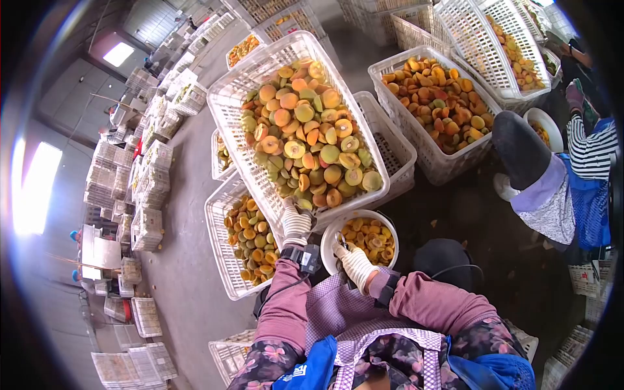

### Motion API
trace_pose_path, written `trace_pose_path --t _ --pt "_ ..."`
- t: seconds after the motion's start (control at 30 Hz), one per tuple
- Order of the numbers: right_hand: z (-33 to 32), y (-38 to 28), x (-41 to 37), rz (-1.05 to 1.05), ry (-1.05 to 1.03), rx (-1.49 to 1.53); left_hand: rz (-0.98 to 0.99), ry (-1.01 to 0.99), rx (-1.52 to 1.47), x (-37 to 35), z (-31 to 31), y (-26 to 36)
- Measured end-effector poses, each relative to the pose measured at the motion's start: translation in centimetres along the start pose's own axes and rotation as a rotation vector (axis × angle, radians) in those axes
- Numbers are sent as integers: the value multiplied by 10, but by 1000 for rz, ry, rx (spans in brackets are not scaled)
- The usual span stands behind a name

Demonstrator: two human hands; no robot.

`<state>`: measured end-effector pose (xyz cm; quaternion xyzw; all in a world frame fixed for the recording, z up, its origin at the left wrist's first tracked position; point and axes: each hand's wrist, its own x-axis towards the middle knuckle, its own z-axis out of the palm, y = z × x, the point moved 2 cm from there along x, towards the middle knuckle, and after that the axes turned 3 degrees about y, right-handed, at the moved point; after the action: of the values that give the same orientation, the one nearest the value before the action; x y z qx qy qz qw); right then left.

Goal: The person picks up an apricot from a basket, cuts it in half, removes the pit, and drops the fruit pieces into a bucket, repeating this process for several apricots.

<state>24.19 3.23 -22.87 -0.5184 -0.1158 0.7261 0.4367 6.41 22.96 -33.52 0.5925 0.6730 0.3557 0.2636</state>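
White plastic is seen in the low basket (218, 250), filled with cut fruit (250, 237), just left of the left hand (296, 223). That gloved hand is held at the near edge of the big basket (260, 73), close beside the yellow, orange and green fruit (312, 140) piled ahead of it, but whether a piece is gripped cannot be told. Farther right, the gloved right hand (355, 263) is bent over the near side of the white bucket (328, 253), where cut pieces (374, 240) are kept, and whether anything is gripped cannot be told.
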Motion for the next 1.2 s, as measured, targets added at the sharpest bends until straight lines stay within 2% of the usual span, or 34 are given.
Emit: trace_pose_path --t 0.03,0.1,0.13,0.17,0.2,0.23,0.3,0.33,0.37,0.43,0.47,0.53,0.57,0.63,0.67,0.7,0.77,0.8,0.83,0.87,0.9,0.93,0.97,1.03,1.13,1.2 --pt "-1 0 1 -15 4 8 1 0 -4 -2 -1 5" --pt "-1 2 11 -33 7 15 -138 -212 -716 -10 -1 14" --pt "-2 1 22 -272 103 4 -207 -322 -1073 -17 -4 26" --pt "-4 -3 26 -509 201 -6 -300 -397 -1136 -38 -16 64" --pt "-5 -23 19 -383 211 42 -18 -339 -881 -67 -30 129" --pt "-3 -50 5 -364 224 71 253 -276 -617 -87 -35 173" --pt "-3 -60 18 -348 200 163 227 -327 -413 -94 -32 165" --pt "-5 -61 23 -347 203 162 694 -232 -225 -104 -32 177" --pt "-4 -61 27 -307 127 153 501 -383 -346 -104 -29 159" --pt "-2 -59 30 -265 49 141 368 -386 -375 -105 -33 155" --pt "0 -59 30 -250 1 223 364 -379 -377 -109 -37 158" --pt "4 -60 27 -230 -50 300 56 -477 -730 -119 -42 163" --pt "3 -61 23 -187 -58 336 56 -473 -733 -120 -43 169" --pt "4 -66 15 -105 -69 406 199 -193 -586 -117 -46 178" --pt "5 -57 28 -49 -85 513 69 -153 -924 -101 -25 118" --pt "10 -62 26 -50 -86 505 70 -147 -930 -102 -27 122" --pt "18 -86 22 -242 6 243 -309 -134 -1171 -106 -33 140" --pt "14 -77 63 -438 -51 198 -6 -108 -680 -107 -41 154" --pt "6 -72 91 -681 90 -4 274 -80 -175 -109 -49 170" --pt "-1 -73 89 -867 339 -336 412 15 169 -114 -63 191" --pt "-3 -72 85 -1041 593 -674 408 23 171 -111 -60 183" --pt "15 -81 46 -795 312 -404 -14 -29 -711 -105 -51 160" --pt "31 -77 20 -641 107 -471 -477 -83 -1576 -105 -39 148" --pt "35 -51 11 -734 132 -1093 -462 -52 -1510 -110 -42 155" --pt "33 -39 12 -652 97 -1212 -368 -11 -1179 -114 -41 147" --pt "33 -39 10 -628 99 -1211 -330 -22 -1157 -113 -37 134"
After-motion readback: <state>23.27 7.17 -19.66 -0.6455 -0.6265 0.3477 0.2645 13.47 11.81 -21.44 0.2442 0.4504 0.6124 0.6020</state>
